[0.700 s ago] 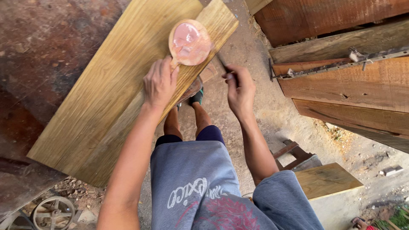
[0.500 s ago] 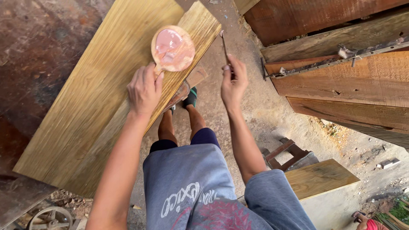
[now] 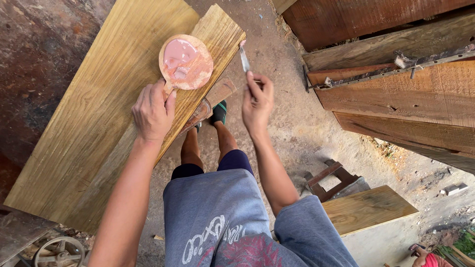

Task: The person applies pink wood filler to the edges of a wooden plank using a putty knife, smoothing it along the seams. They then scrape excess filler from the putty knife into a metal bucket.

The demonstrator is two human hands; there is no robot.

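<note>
My left hand (image 3: 152,110) grips the short handle of a round wooden paddle (image 3: 186,63) covered with pink paste. The paddle rests over a long yellow-green wooden plank (image 3: 99,113) that leans to the left. My right hand (image 3: 257,101) holds a thin putty knife (image 3: 244,58), blade pointing up and away, just right of the plank's top corner. The blade is apart from the paddle and the plank. Below the hands are my bare legs, blue shorts and dark shoes.
Reddish-brown boards (image 3: 405,99) are stacked at the right, one with a metal rail. A small wooden stool (image 3: 332,179) and another pale board (image 3: 368,208) lie low right. A rusty dark sheet (image 3: 34,59) stands behind the plank. A metal wheel (image 3: 59,252) sits bottom left.
My left hand and the paddle have shifted left along the plank. My right hand has lifted the putty knife, which now points upward beside the plank's corner.
</note>
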